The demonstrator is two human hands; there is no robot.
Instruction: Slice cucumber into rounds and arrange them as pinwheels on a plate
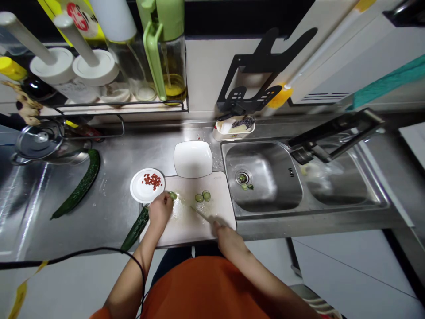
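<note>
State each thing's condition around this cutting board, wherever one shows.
Held cucumber: gripped by left hand, apparently partly sliced
Knife: gripped by right hand
Cucumber slices: loose on cutting board
Other cucumber: whole, on counter
Round plate: holding red pieces
Square dish: without food
Sink drain: holding green scraps
Cutting board: wet

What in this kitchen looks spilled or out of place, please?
Green scraps lie in the left sink basin, around the drain; they look stray, because cucumber slices are on the cutting board.

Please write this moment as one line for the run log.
left hand: at cucumber | right hand: holds knife | slices: on board | red bits: on plate
</note>
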